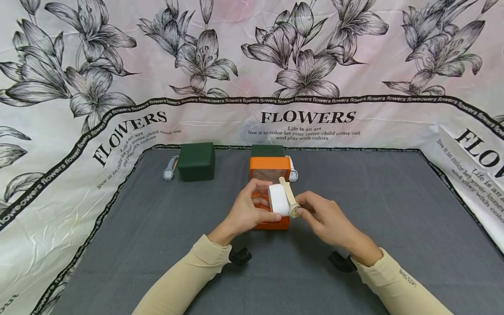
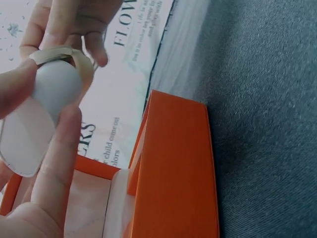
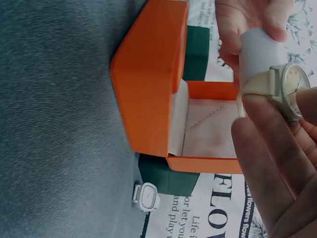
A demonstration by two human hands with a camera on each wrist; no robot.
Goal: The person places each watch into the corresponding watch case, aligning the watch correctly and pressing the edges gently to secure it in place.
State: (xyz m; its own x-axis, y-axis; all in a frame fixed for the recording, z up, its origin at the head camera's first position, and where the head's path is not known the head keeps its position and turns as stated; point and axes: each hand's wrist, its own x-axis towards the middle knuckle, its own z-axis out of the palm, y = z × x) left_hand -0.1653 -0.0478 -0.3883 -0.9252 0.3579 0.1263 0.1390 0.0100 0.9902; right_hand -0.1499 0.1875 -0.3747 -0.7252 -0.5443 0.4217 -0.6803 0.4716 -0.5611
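Observation:
My left hand (image 1: 245,213) grips a white watch cushion (image 1: 278,200) above an orange watch box (image 1: 270,162) whose lid stands up. With thumb and fingers my right hand (image 1: 330,222) pinches a cream-strapped watch (image 3: 296,85) by its round case. The watch is at the cushion's right end, its strap (image 2: 85,72) curving past that end in the left wrist view. Pale lining (image 3: 210,126) shows inside the orange box in the right wrist view.
A green box (image 1: 197,162) stands at the back left, a light-coloured watch (image 1: 169,171) beside it. Behind the orange box is another green box (image 1: 267,150), with a white watch (image 1: 293,173) at its right. Grey cloth (image 1: 374,197) covers the table; a flower-printed sheet (image 1: 307,78) rises behind.

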